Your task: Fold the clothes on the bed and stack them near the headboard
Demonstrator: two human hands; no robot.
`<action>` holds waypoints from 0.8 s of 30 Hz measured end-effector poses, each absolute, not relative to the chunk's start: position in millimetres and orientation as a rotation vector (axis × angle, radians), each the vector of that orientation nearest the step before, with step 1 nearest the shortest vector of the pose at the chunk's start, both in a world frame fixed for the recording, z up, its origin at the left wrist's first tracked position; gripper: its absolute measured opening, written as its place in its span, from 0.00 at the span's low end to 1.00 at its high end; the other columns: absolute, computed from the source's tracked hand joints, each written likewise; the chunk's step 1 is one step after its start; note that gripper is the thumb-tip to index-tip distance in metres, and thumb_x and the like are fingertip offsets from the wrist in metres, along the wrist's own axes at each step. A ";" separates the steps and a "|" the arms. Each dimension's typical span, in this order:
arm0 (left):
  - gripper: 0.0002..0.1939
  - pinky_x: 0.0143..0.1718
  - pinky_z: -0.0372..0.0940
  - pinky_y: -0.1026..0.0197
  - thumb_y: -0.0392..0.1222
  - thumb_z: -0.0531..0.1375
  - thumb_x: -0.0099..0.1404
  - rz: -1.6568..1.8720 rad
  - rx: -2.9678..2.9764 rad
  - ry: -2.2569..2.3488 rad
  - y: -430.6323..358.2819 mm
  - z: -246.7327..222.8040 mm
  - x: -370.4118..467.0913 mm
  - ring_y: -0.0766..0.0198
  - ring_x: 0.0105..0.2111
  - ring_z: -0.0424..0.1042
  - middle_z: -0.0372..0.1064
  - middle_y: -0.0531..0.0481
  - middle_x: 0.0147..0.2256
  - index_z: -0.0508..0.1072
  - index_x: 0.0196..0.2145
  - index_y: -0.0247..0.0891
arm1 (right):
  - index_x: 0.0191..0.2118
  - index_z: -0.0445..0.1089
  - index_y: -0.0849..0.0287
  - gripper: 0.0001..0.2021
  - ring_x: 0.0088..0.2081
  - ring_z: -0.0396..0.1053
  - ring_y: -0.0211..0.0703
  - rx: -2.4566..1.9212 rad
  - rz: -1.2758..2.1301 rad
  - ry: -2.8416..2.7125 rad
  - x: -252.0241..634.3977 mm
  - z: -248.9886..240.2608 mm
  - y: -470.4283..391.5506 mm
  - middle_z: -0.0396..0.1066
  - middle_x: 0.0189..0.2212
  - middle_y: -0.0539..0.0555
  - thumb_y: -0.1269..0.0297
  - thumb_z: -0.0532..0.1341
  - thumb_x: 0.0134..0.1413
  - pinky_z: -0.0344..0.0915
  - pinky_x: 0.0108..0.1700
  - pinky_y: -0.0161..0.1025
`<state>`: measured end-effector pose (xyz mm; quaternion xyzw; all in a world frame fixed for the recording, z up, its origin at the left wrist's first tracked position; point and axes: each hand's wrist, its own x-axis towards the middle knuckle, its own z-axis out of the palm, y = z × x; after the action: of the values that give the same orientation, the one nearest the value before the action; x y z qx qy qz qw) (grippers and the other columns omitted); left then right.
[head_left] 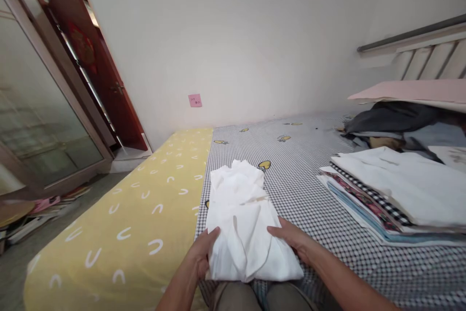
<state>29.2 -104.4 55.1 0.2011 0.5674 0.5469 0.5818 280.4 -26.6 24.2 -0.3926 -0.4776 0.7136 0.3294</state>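
A white garment (238, 214), folded into a narrow bundle, lies on the checked bedspread (291, 175) just in front of my knees. My left hand (204, 250) grips its left edge, thumb on top and fingers tucked beneath or behind the cloth. On the opposite edge, my right hand (293, 238) holds it the same way, with the thumb pressed on top and the other fingers partly hidden. Loose layers and creases show on the garment's upper face. Its far end looks like a ruffled collar, though the exact kind of garment is unclear.
A stack of folded clothes (396, 194) stands to the right, with dark clothes (396, 119) and a pink board-like sheet (411, 90) behind it. Yellow patterned fabric (145, 214) covers the bed's left side. A wall (255, 44) bounds the far edge; a red door (94, 58) is at left.
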 end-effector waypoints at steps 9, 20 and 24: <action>0.06 0.33 0.75 0.57 0.35 0.65 0.61 1.303 0.418 1.425 -104.1 39.3 20.1 0.57 0.26 0.79 0.78 0.45 0.26 0.72 0.35 0.34 | 0.60 0.59 0.56 0.31 0.46 0.76 0.53 -1.388 1.143 -1.496 286.9 10.7 -23.1 0.76 0.49 0.58 0.56 0.62 0.50 0.70 0.48 0.49; 0.19 0.50 0.68 0.46 0.34 0.63 0.60 1.296 0.720 2.094 -102.7 43.5 19.8 0.46 0.49 0.75 0.74 0.34 0.47 0.71 0.49 0.32 | 0.62 0.65 0.54 0.22 0.46 0.72 0.54 -1.441 0.251 -2.181 265.8 5.8 -23.1 0.70 0.47 0.61 0.57 0.48 0.68 0.66 0.49 0.51; 0.29 0.65 0.52 0.41 0.29 0.57 0.64 1.211 1.523 2.309 -112.2 56.8 30.2 0.47 0.66 0.56 0.57 0.37 0.65 0.65 0.61 0.45 | 0.61 0.66 0.55 0.21 0.44 0.71 0.55 -1.577 0.142 -2.183 259.7 3.0 -20.4 0.68 0.48 0.62 0.58 0.52 0.68 0.65 0.48 0.51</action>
<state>30.2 -112.2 56.8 0.5036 0.7633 0.4002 0.0610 259.7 -20.4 3.0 -0.5703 -0.7896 0.0514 0.2204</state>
